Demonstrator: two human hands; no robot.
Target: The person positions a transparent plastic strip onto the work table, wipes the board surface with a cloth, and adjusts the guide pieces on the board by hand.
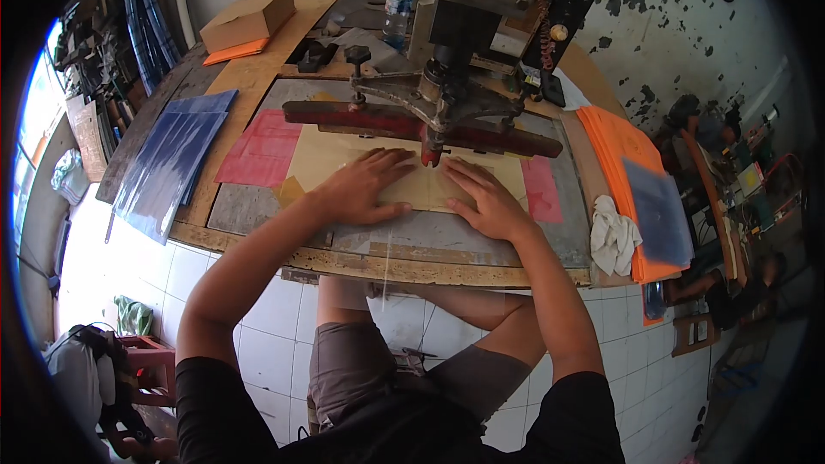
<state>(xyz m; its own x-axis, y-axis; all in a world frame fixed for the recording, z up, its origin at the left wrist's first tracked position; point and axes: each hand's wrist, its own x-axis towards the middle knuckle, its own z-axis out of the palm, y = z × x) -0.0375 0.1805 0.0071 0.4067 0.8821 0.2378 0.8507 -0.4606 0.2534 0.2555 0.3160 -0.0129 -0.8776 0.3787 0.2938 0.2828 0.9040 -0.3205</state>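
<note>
My left hand (pixel 368 186) lies flat on a cream sheet (pixel 322 160), fingers stretched out and thumb spread. On the right part of the same sheet rests my right hand (pixel 488 199), also flat, its fingertips near the other hand's. Just beyond the fingertips stands a press head with a long dark red bar (pixel 339 115) over the sheet's back part. Whether the bar touches the sheet, I cannot tell. Pink sheets (pixel 258 149) show at the left and right of the cream one. What lies beneath my palms is hidden.
Blue-tinted clear plastic sheets (pixel 176 150) lie at the left edge. Orange sheets (pixel 614 150), more clear plastic (pixel 657 210) and a white cloth (pixel 614 236) are at right. A cardboard box (pixel 249 19) and water bottle (pixel 399 9) stand behind. Another person sits far right.
</note>
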